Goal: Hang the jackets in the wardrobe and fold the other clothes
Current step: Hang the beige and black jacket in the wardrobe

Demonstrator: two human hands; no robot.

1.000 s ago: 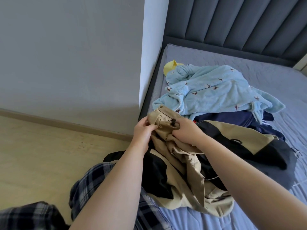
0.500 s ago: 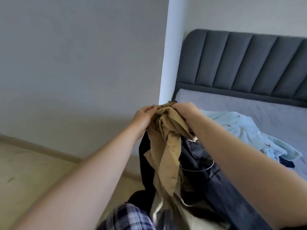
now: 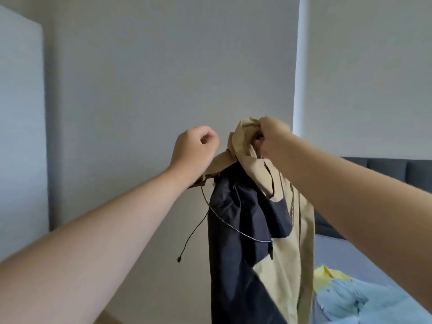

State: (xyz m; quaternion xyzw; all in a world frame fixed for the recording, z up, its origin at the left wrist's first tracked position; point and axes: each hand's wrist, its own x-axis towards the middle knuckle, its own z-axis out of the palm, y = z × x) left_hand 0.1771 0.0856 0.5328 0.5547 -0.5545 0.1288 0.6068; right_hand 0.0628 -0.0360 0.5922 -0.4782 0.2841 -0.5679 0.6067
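Step in hand is lifting the beige and black fabric jacket (image 3: pixel 261 230) above the bed (image 3: pixel 339 251). Both hands, left hand (image 3: pixel 195 149) and right hand (image 3: pixel 272 137), grasp its bunched collar. Next I think it needs a hanger and the wardrobe.

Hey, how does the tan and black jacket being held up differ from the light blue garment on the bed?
The jacket is tan with black panels; the blue garment is light blue. The jacket hangs in the air, gripped at its top by the right hand and held lower by the left hand; the blue garment lies crumpled on the bed, untouched. The jacket has a dangling drawcord; none shows on the blue garment. Both are unfolded.
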